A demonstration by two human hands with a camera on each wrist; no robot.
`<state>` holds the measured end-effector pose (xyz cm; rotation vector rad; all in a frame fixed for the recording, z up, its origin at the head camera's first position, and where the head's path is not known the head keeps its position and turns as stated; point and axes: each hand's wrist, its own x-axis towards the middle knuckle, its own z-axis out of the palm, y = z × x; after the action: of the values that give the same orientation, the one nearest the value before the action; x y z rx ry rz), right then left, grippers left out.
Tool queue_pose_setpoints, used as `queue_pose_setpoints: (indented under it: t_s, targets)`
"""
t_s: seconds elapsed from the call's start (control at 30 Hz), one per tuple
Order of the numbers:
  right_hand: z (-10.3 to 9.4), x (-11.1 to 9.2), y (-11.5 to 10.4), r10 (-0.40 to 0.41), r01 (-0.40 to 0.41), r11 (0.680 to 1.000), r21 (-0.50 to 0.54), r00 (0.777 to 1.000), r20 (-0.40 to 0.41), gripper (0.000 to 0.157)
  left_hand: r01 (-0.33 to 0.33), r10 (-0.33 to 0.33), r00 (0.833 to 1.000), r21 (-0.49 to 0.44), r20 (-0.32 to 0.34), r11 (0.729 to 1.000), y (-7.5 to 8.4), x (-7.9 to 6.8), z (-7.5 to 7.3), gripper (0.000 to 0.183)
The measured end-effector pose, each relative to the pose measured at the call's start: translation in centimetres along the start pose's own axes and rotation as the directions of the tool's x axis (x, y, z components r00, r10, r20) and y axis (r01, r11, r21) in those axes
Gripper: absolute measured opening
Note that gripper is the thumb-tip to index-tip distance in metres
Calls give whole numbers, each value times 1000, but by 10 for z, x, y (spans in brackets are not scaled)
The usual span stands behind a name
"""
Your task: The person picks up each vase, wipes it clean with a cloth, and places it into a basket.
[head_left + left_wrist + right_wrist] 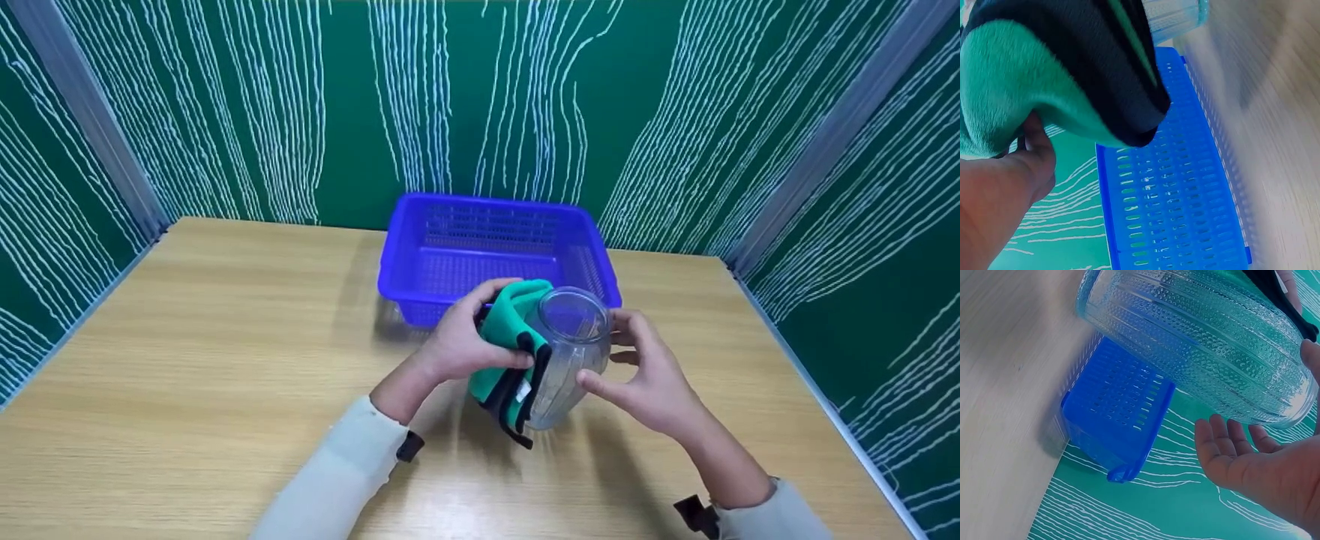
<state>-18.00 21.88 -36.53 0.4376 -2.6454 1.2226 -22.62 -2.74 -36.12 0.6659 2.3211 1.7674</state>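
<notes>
My left hand [469,341] grips a green fleece cloth [514,319] with black edging and a small white tag. In the left wrist view the fingers partly disappear beneath the folded cloth [1010,84]. Right beside the cloth is a clear glass jar [570,367], slightly tilted, its open mouth upward and the cloth against its left side. My right hand [652,379] holds the jar from the right, thumb in front and fingers around the far side. Ribs and a bumpy texture cover the jar [1185,337] in the right wrist view.
A blue plastic basket [394,281] with slotted walls stands behind the hands on the wooden table [225,337]. Green panels [352,112] with wavy white lines enclose the table at the back and both sides.
</notes>
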Motion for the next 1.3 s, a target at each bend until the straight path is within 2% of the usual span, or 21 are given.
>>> queue_pose_setpoints:
  t_s: [0.1,0.2,0.4,0.83,1.07,1.3]
  targets:
    - [0,0,0,0,0,1000,-1,1000,3,73,-14,14,1000,-28,12,1000,10,-5,-1,79]
    - [0,0,-1,1,-1,1000,-12,1000,-2,73,0,1,999,-9,44,1000,15,-7,-1,78]
    - [2,0,-4,1,-1,1000,3,1000,-31,73,15,-19,993,33,115,999,17,-5,3,79]
    - [3,1,-1,14,-12,999,44,998,-61,67,31,-30,988,-5,152,1000,5,1,9,80]
    - [5,1,0,8,-4,998,55,997,-75,62,56,-58,986,14,154,998,0,1,10,82]
    - [4,1,0,6,-2,999,49,997,-76,59,29,-34,988,40,151,999,-26,11,15,83]
